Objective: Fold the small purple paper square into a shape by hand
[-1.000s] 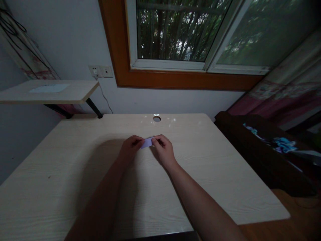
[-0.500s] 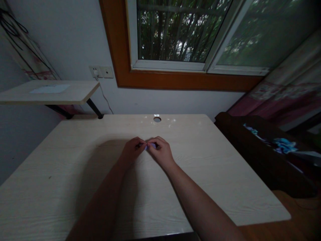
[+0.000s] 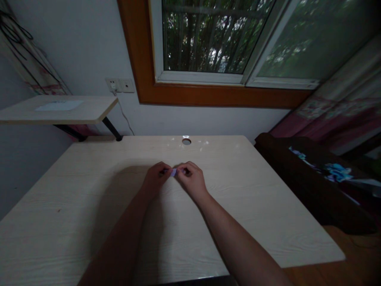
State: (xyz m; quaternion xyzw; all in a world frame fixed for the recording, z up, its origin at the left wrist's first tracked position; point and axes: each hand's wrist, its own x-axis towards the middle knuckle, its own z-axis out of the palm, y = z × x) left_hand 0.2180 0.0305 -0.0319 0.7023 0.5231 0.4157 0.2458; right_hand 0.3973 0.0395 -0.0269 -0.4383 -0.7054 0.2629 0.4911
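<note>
A small purple piece, perhaps paper (image 3: 173, 172), spans the short gap between my hands over the wood-grain table (image 3: 250, 206). My left hand (image 3: 155, 177) pinches its left end between thumb and fingers. On the other end, my right hand (image 3: 192, 177) has a similar pinch. Most of the piece is covered by the fingers, so its full shape and exact kind cannot be made out. Both forearms reach in from the near edge.
A raised shelf (image 3: 104, 113) with a white sheet (image 3: 59, 105) on it stands at the back left. The tabletop has a round cable hole (image 3: 186, 142) near the wall. Right of the table is a dark brown seat (image 3: 303, 178) with blue patterned cloth.
My fingertips have drawn slightly apart, and more of the purple piece shows between them. The forearms stay nearly in place.
</note>
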